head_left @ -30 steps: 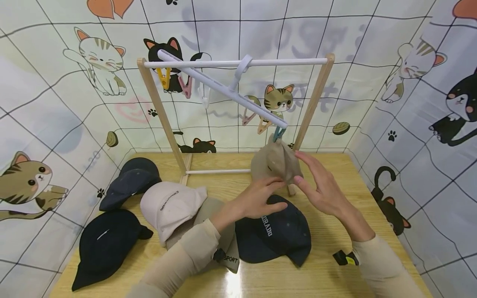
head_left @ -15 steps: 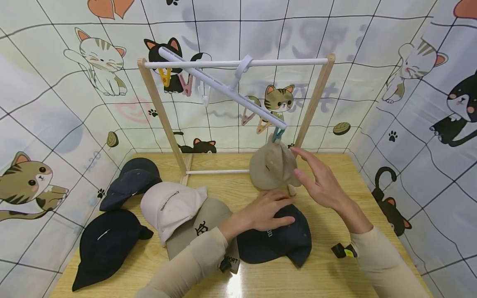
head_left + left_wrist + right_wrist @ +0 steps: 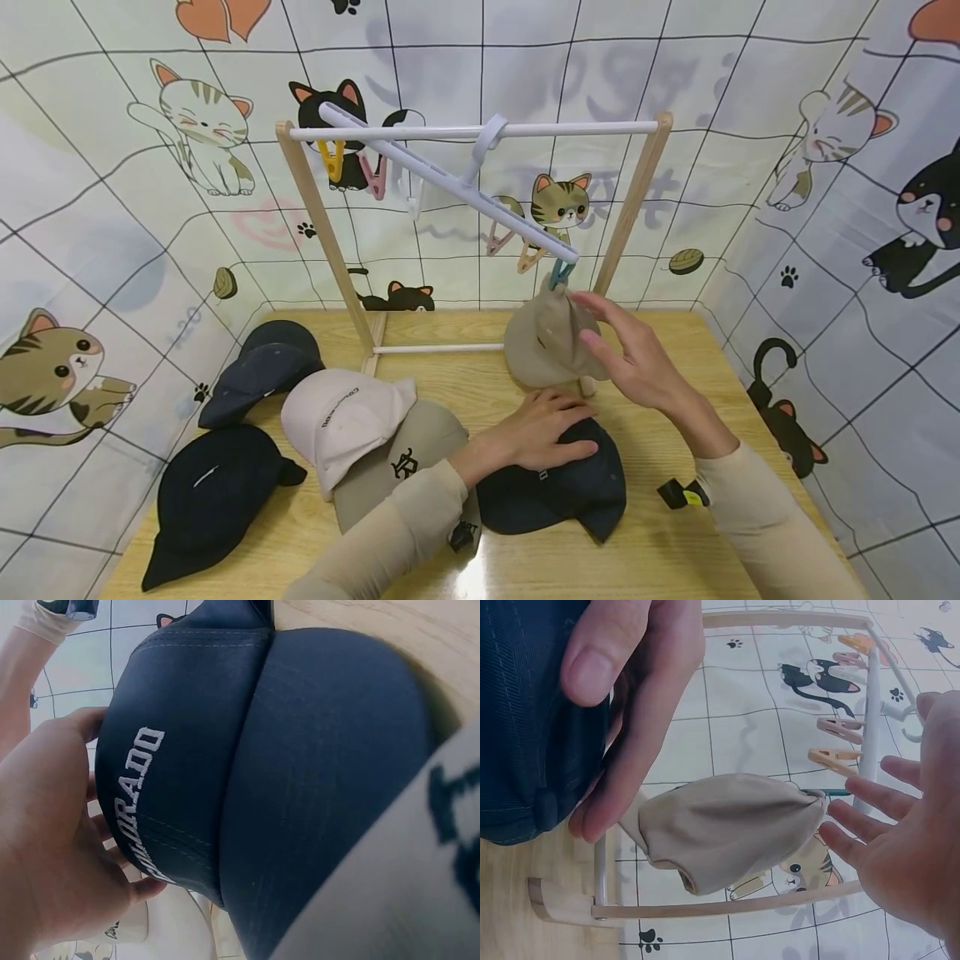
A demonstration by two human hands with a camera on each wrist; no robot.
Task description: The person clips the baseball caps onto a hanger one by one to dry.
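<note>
A beige cap (image 3: 536, 337) hangs from a teal clip (image 3: 561, 273) at the lower right end of a tilted white hanger (image 3: 442, 175). Beside that cap is my right hand (image 3: 637, 354), its fingers spread and fairly straight; the right wrist view shows the fingertips close to the clipped end. My left hand (image 3: 536, 433) lies over the crown of a navy cap (image 3: 555, 504) on the table, fingers extended and relaxed. White COLORADO lettering shows on this cap's front (image 3: 139, 787) in the left wrist view, where the fingers partly disappear behind the crown.
A wooden rack (image 3: 318, 233) with a white top bar (image 3: 585, 129) carries the hanger. Several unused clips hang along it, including a yellow clip (image 3: 332, 160). Left on the table lie a pale pink cap (image 3: 337, 417), an olive cap (image 3: 435, 425), a black cap (image 3: 213, 492) and a dark navy cap (image 3: 262, 367).
My left hand has come down from the hanging beige cap onto the navy cap. The right hand has shifted slightly left, staying by the beige cap.
</note>
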